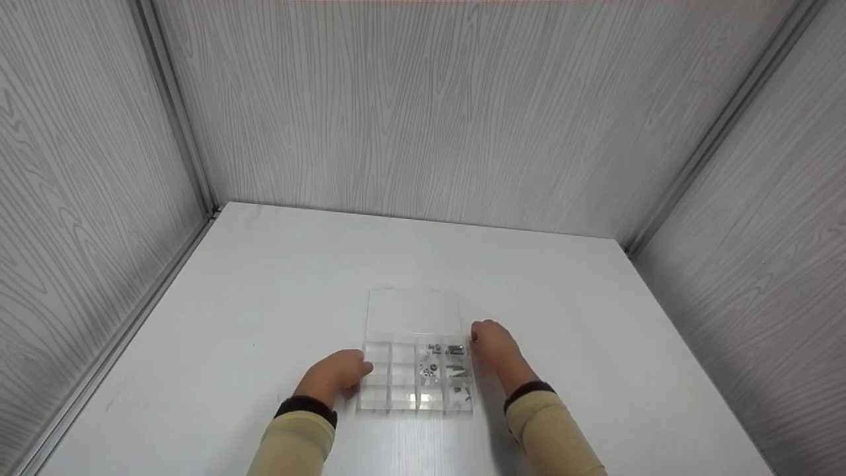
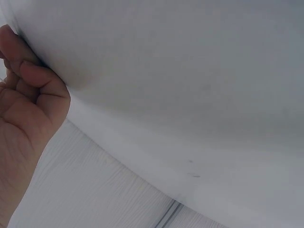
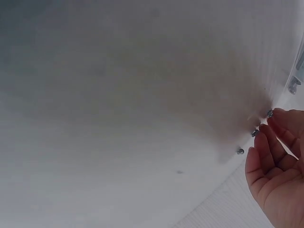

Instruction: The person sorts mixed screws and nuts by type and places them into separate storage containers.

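Observation:
A clear plastic compartment box (image 1: pixel 403 411) lies on the white table with its transparent lid (image 1: pixel 413 311) folded back flat behind it. My left hand (image 1: pixel 337 371) grips the box's left side, thumb over the edge; the left wrist view shows curled fingers (image 2: pixel 35 76) but not the box's held edge. Beside the right wall, my right hand (image 1: pixel 494 344) pinches a small metal screw (image 3: pixel 270 113) between thumb and fingertips. Two more small metal pieces (image 3: pixel 240 151) sit close to those fingertips; the head view hides them behind the hand.
Small metal hardware (image 1: pixel 456 370) occupies several compartments in the box's right half. The white table (image 1: pixel 277 264) extends around the box, bounded by a grey wood-grain back wall (image 1: pixel 410 112) and side walls (image 1: pixel 73 152).

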`<state>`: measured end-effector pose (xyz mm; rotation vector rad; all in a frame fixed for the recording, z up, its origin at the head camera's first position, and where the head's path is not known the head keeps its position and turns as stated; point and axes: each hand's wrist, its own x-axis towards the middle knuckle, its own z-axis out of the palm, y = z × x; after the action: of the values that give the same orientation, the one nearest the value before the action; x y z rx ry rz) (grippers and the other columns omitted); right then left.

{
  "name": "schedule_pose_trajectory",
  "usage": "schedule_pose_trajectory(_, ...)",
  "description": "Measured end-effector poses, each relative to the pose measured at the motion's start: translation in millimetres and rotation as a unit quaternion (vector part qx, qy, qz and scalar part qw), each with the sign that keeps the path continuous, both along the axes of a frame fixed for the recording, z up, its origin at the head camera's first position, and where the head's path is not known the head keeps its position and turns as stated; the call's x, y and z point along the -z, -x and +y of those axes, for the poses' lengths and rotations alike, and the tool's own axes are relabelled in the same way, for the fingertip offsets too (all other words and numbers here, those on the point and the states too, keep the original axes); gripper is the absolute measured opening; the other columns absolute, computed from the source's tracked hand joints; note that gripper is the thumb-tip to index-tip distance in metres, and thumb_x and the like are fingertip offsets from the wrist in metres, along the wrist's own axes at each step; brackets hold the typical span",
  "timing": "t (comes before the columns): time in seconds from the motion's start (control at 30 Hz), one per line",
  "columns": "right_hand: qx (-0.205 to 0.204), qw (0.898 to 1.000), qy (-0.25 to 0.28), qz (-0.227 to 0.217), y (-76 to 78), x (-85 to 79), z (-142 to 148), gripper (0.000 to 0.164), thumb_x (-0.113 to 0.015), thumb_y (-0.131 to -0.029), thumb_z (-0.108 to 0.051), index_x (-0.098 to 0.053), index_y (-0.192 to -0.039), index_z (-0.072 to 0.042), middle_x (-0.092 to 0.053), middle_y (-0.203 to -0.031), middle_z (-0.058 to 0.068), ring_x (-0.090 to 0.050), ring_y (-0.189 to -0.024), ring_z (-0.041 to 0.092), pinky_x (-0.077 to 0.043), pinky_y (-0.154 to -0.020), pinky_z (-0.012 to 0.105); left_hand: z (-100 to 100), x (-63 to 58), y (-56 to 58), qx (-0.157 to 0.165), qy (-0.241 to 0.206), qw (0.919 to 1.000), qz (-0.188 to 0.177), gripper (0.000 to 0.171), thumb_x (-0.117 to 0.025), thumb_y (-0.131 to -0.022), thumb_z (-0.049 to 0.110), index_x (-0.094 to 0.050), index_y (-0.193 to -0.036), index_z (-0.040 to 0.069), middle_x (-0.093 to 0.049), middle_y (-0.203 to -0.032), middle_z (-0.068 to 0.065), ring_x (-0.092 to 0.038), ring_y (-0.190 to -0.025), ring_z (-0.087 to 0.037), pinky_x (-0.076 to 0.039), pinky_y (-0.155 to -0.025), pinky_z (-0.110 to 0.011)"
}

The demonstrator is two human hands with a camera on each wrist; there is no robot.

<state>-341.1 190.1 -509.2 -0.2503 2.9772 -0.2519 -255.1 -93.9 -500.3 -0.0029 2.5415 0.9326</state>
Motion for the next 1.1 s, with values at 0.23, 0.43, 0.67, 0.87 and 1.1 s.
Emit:
schedule_pose_trajectory(0.23, -0.017, 1.000, -0.020, 0.002, -1.4, 0.5, -0.7, 0.011, -0.055, -0.090, -0.011, -0.057, -0.079, -0.008, -0.053, -0.075, 0.004, -0.051, -0.072, 0.020, -0.046, -0.068, 0.035, -0.9, 4.0, 2.1, 0.012, 0.009, 0.9999, 0.005, 0.023, -0.043, -0.092, 0.022, -0.054, -0.095, 0.002, -0.056, -0.067, -0.007, -0.053, -0.062, -0.021, -0.043, -0.075, -0.039)
schedule_pose_trajectory(0.43, -0.010, 1.000, 0.000, -0.008, 0.5, -0.2, -1.0, 0.004, -0.056, -0.090, -0.011, -0.056, -0.090, -0.007, -0.056, -0.082, 0.006, -0.054, -0.078, 0.022, -0.046, -0.072, 0.037, -0.5, 2.6, 0.8, 0.013, 0.005, 0.9998, 0.013, 0.022, -0.044, -0.092, 0.022, -0.055, -0.092, 0.003, -0.057, -0.067, -0.007, -0.053, -0.063, -0.021, -0.043, -0.074, -0.039)
schedule_pose_trajectory(0.67, -0.021, 1.000, 0.004, -0.003, -0.1, 1.1, -3.3, 0.009, -0.052, -0.090, -0.008, -0.058, -0.097, -0.007, -0.057, -0.087, 0.007, -0.056, -0.086, 0.023, -0.046, -0.078, 0.038, -0.7, 2.2, 0.1, 0.013, 0.004, 0.9997, 0.018, 0.021, -0.044, -0.093, 0.022, -0.054, -0.090, 0.003, -0.056, -0.066, -0.007, -0.053, -0.061, -0.020, -0.043, -0.073, -0.039)
schedule_pose_trajectory(0.87, -0.010, 1.000, -0.021, -0.001, -1.9, 2.1, -5.3, 0.008, -0.052, -0.092, -0.013, -0.060, -0.092, -0.009, -0.058, -0.088, 0.006, -0.058, -0.089, 0.023, -0.047, -0.081, 0.037, -0.4, 0.6, 1.1, 0.011, 0.005, 0.9999, -0.001, 0.031, -0.044, -0.094, 0.022, -0.053, -0.111, -0.002, -0.057, -0.068, -0.006, -0.053, -0.067, -0.021, -0.042, -0.082, -0.042)
schedule_pose_trajectory(1.1, -0.006, 0.999, -0.035, -0.017, -3.4, 5.0, -6.1, 0.006, -0.056, -0.089, -0.011, -0.060, -0.093, -0.008, -0.057, -0.085, 0.006, -0.057, -0.086, 0.023, -0.047, -0.081, 0.038, -0.3, -0.8, 1.2, 0.017, 0.012, 0.9998, 0.001, 0.027, -0.043, -0.093, 0.021, -0.055, -0.102, -0.002, -0.056, -0.066, -0.006, -0.052, -0.067, -0.021, -0.041, -0.083, -0.042)
